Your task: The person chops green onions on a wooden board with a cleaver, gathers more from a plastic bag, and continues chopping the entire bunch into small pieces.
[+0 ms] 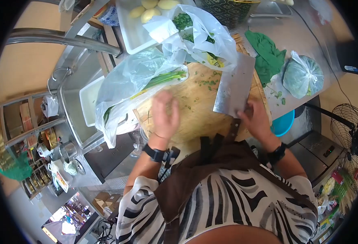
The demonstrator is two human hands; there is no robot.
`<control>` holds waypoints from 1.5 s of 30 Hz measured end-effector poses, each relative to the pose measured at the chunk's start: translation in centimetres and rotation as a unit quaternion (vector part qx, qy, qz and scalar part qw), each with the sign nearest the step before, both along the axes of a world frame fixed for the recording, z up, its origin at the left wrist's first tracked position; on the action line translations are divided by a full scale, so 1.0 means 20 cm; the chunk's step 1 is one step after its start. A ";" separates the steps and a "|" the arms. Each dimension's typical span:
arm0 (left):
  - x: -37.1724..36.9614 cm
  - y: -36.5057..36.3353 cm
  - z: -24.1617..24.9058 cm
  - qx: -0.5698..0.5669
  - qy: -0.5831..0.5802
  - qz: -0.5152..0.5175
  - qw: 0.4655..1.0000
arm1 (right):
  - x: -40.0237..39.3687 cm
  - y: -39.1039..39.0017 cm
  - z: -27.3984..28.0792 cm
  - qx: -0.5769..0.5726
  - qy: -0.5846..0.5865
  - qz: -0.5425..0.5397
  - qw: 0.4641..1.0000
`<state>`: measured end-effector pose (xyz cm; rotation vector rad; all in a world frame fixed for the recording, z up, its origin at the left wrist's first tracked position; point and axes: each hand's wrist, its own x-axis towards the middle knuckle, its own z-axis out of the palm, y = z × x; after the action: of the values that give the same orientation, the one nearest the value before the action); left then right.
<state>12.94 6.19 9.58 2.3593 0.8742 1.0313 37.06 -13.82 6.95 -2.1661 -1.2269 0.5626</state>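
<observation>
My left hand (pixel 164 115), slightly blurred, is over the left part of the wooden cutting board (pixel 195 118), fingers stretched and holding nothing. A cleaver (pixel 236 85) lies flat on the board's right side, blade pointing away and handle toward me. My right hand (pixel 257 118) is beside the cleaver's heel, fingers apart, a fingertip at the blade's lower corner; the handle is outside its grasp. Chopped scallion bits (pixel 208 82) are scattered on the board. Whole scallions (pixel 166 78) stick out of a clear plastic bag (pixel 126 75) along the left edge.
An open plastic bag (pixel 217 44) with chopped greens overlaps the board's far edge. Behind it stand a white tray (pixel 129 38) of potatoes and a patterned pot (pixel 227 12). A green cloth (pixel 265 55) and a tied bag (pixel 304 75) lie right. A sink (pixel 71 97) is left.
</observation>
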 end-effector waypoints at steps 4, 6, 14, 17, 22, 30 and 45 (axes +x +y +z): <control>0.02 -0.03 -0.08 0.003 0.020 -0.096 0.995 | -0.09 -0.03 0.05 0.033 -0.088 0.023 0.995; 0.14 0.04 0.03 0.082 0.024 -0.108 0.990 | -0.05 0.12 0.14 0.132 -0.117 0.119 0.977; 0.38 0.51 0.14 0.164 0.176 -0.005 0.971 | 0.24 0.87 0.17 0.184 -0.364 0.112 0.906; 0.22 0.48 0.22 0.126 0.039 -0.012 0.991 | 0.38 0.76 0.18 0.177 -0.346 0.001 0.921; -0.20 0.27 0.09 0.081 -0.021 -0.015 0.996 | 0.13 0.36 0.23 0.211 -0.196 0.036 0.957; -0.25 0.47 -0.13 0.050 0.208 -0.002 0.977 | -0.22 0.18 0.11 0.157 -0.058 0.108 0.980; -0.14 0.91 -0.10 -0.050 0.445 -0.113 0.887 | -0.50 0.25 0.13 0.178 -0.088 0.159 0.967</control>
<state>10.05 24.47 7.68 2.7372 0.8558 -0.2574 26.98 -8.82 9.52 -1.7578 -1.6485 0.2497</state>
